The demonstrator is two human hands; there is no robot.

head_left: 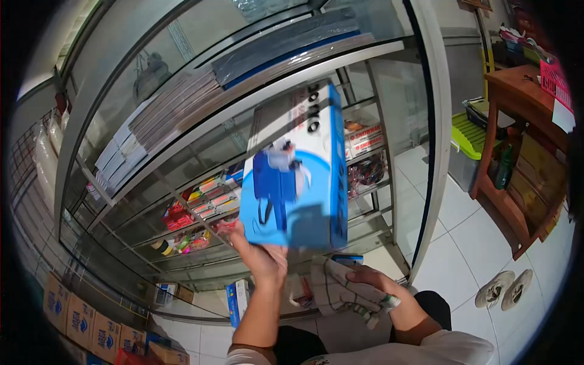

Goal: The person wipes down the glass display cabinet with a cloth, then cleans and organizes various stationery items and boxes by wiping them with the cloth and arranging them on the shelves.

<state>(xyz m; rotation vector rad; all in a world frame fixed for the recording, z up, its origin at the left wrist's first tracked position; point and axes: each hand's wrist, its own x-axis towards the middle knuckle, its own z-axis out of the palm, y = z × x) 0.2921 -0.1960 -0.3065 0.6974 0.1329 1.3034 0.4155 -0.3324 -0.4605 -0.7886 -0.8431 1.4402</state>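
Observation:
My left hand grips the lower end of a large blue and white box, held up in front of the glass display cabinet. A blue device is printed on its front, and its edges are slightly blurred. The fingers behind the box are hidden. Lower right, my right hand is closed on a pale checked cloth, which hangs down from it. The cloth is apart from the box.
The glass cabinet holds stacks of paper above and small packaged goods on lower shelves. Cartons stand lower left. A wooden table, a lidded plastic bin and shoes are at the right.

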